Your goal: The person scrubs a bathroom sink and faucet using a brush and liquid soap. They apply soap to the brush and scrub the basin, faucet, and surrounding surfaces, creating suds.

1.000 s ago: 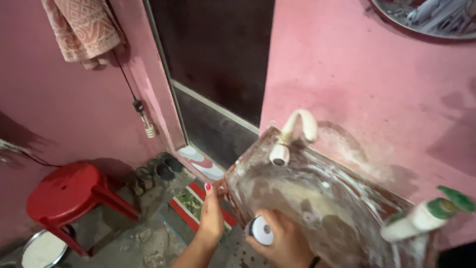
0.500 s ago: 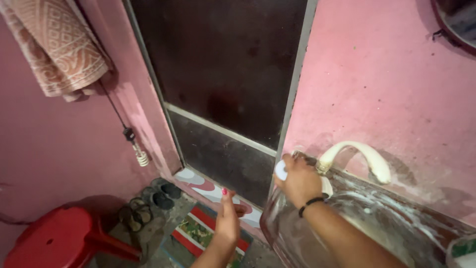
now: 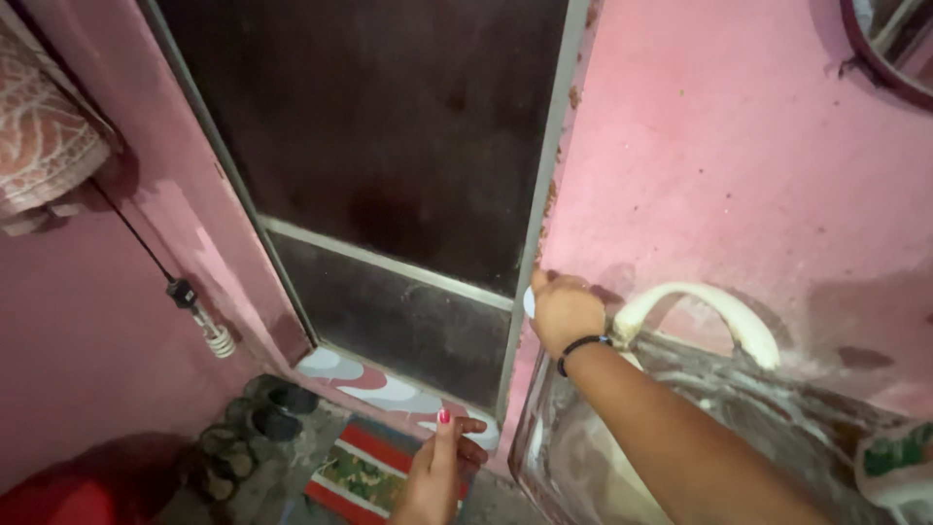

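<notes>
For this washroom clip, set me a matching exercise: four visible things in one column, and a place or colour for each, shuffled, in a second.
Things:
1. right hand
2. left hand
3. tap spout
4. towel

Places or colours:
A. hanging at the upper left on the pink wall
B. low down, above the striped floor mat
C. on the white tap handle by the door frame
D. cream, arching over the basin

Pairs: 1-C, 2-B, 3-D, 4-A

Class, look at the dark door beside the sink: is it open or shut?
Shut: the dark door fills its metal frame, with no gap showing along the visible edges.
</notes>
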